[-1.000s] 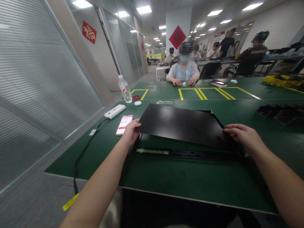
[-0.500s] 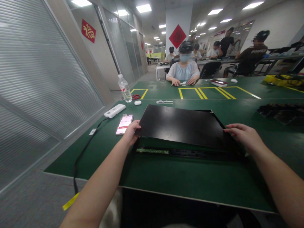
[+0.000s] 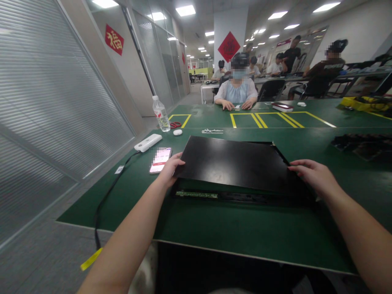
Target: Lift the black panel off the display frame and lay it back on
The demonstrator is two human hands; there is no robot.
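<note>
A thin, glossy black panel lies tilted over a black rectangular frame, its left side raised. My left hand pinches the panel's left edge, thumb on top. At the right edge my right hand has its thumb and fingers pressed together on the panel's rim; whether they also grip the frame there, I cannot tell. A green circuit board strip shows along the frame's near side. Most of the frame's inside is hidden under the panel.
Left of the panel lie a phone and a white power bank with a black cable. A water bottle, red-handled scissors and a white case stand behind. Dark parts lie right. A person sits opposite.
The panel has tipped slightly, its near left corner now a little lower and nearer me. My left hand has shifted slightly right with it; my right hand stays almost in place.
</note>
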